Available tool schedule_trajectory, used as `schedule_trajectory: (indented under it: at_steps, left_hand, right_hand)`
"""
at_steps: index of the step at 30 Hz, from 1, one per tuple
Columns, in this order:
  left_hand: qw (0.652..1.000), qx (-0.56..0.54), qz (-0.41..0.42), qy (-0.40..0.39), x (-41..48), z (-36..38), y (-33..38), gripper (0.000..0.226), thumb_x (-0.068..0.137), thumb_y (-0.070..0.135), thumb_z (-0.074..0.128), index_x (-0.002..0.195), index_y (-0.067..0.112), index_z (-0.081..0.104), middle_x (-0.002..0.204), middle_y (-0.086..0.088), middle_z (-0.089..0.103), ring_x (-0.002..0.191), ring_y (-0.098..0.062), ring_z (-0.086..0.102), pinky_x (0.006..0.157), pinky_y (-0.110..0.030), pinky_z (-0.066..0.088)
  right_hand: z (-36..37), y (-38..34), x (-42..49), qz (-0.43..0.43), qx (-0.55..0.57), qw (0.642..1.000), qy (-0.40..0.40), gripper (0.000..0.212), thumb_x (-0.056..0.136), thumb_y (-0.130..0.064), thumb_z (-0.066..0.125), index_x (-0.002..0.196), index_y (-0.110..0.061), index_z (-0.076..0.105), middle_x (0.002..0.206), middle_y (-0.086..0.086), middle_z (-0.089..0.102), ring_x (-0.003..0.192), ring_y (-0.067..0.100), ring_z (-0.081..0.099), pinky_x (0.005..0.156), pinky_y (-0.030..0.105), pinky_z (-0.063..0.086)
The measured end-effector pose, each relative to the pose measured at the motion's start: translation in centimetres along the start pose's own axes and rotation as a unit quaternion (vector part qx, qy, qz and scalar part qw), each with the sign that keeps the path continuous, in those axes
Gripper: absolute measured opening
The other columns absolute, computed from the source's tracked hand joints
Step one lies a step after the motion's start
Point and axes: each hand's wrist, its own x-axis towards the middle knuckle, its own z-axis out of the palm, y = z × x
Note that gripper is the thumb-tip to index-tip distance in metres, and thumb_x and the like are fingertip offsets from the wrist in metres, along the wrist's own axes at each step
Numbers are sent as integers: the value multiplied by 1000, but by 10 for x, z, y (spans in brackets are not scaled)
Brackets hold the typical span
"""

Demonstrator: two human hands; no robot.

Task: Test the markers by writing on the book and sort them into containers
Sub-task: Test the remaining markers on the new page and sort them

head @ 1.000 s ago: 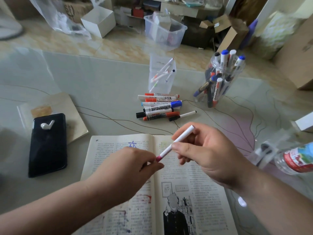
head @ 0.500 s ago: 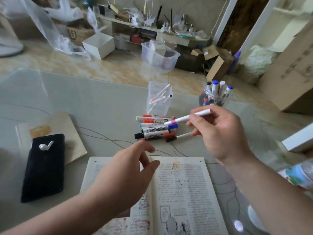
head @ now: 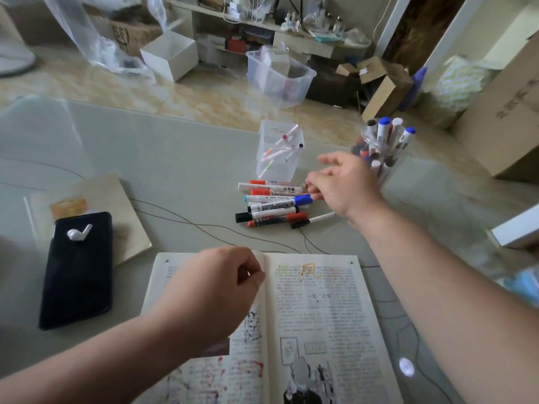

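Head cam, quick rundown. Right hand (head: 344, 185) is out over the right end of the marker pile (head: 274, 204), fingers loose and spread, nothing in it afaict. It's blurry, so can't tell if the fingertips touch the blue-capped marker (head: 303, 200). Left hand (head: 221, 284) is over the left page of the book (head: 320, 316), fingers curled in w/ thumb tip against the forefinger, nothing visible in it. Book lies open on the bench (head: 175, 158) right in front of me, w/ an orange scribble atop the right page. Pile is just beyond it, markers roughly side by side, and a thin pen (head: 315, 220) w/ black cap at the near edge. Behind the pile is a square clear tub (head: 277, 174) w/ a few thin pens leaning inside. To its right, a round clear jar (head: 393, 166) packed w/ upright markers. Far left: black phone (head: 77, 269) w/ a white earbud (head: 78, 233) on top, partly on a notepad (head: 122, 205).
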Motion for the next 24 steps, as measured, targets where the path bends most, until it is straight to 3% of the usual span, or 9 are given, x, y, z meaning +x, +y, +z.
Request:
schedule_trajectory:
  at_steps: [3,6,9,12,17,20,24]
  left_hand:
    - [1000,13,0,-27,0,6,1,18,93,43,60,79,32,63,71,17,66,66,1,58,51,-13,41]
    - [998,15,4,-65,-4,11,5,19,95,42,57,81,31,63,75,14,66,57,1,61,45,-14,42]
    - [995,31,17,-94,-10,12,9,21,96,41,56,83,26,62,76,12,65,53,9,56,42,-12,37]
    - [993,58,27,-102,-13,12,8,23,96,45,55,85,26,63,80,12,65,62,-3,56,51,-15,38]
    - [987,86,26,-136,-16,13,5,26,95,48,54,79,27,56,74,12,59,67,-4,53,59,-23,41]
    - [986,84,25,-144,-16,12,4,26,95,47,54,81,26,58,75,11,60,68,-5,53,61,-23,44]
    - [988,72,42,-127,-17,8,7,22,96,48,54,89,28,60,84,14,63,74,-4,55,65,-22,45]
  right_hand:
    - [0,37,-37,-29,-162,982,-89,14,86,-12,71,87,-26,69,78,-5,72,71,16,66,72,26,54]
    - [9,57,-53,-116,-274,947,-123,13,85,-12,66,92,-22,71,82,-12,61,81,18,61,75,29,50]
    - [17,57,-42,-188,-369,904,-109,20,85,-11,62,103,-16,70,102,0,64,103,26,57,82,38,52]
    - [19,48,-31,-121,-463,870,-117,28,86,-11,57,113,-17,64,114,2,59,113,26,52,89,39,51]
    - [11,49,-23,-69,-530,832,-151,33,87,-8,53,117,-18,62,117,4,57,116,28,54,91,37,48]
    - [3,49,-23,-80,-537,824,-164,22,88,-14,55,108,-18,63,111,2,58,116,25,52,88,36,48]
    - [-18,27,-54,-109,-452,874,-142,3,86,-22,56,84,-21,58,87,-3,57,95,24,54,70,31,39]
